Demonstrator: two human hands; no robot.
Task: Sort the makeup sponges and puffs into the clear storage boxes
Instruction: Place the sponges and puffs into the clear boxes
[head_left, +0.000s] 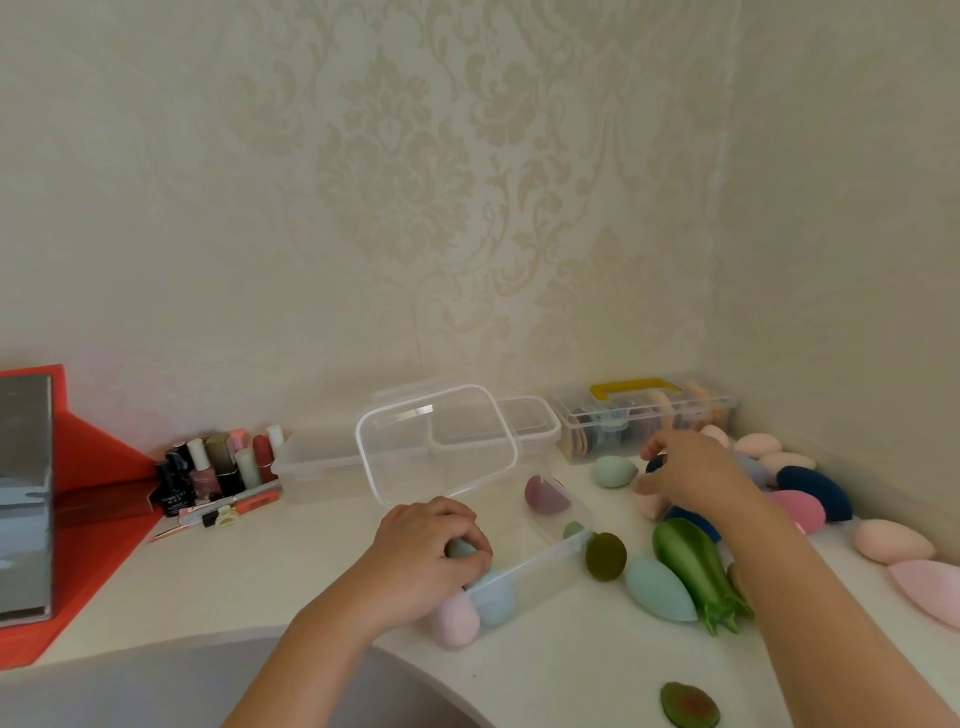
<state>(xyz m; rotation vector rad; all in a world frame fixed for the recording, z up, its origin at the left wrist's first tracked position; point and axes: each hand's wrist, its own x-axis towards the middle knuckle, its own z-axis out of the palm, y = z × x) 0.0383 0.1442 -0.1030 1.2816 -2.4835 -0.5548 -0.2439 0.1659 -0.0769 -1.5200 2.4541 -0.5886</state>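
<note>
An open clear storage box (550, 564) lies in the middle of the white table, its lid (436, 441) tilted up behind it. Inside it are a mauve sponge (545, 493), a light blue sponge (496, 603) and a small green one (573, 530). My left hand (426, 556) hovers over the box's near left corner, shut on a teal sponge (460, 548). A pink sponge (454, 621) rests outside that corner. My right hand (691, 475) reaches into the pile of loose sponges at the right, fingers closed around a dark blue sponge (655, 464).
Loose sponges lie at the right: mint (614, 471), navy (815, 491), pink (893, 540), teal (660, 590), olive (605, 556). A green eggplant-shaped one (696, 566) and an avocado puff (690, 705) lie nearer. A yellow-handled organiser (644, 415) and nail polish bottles (208, 467) stand along the wall.
</note>
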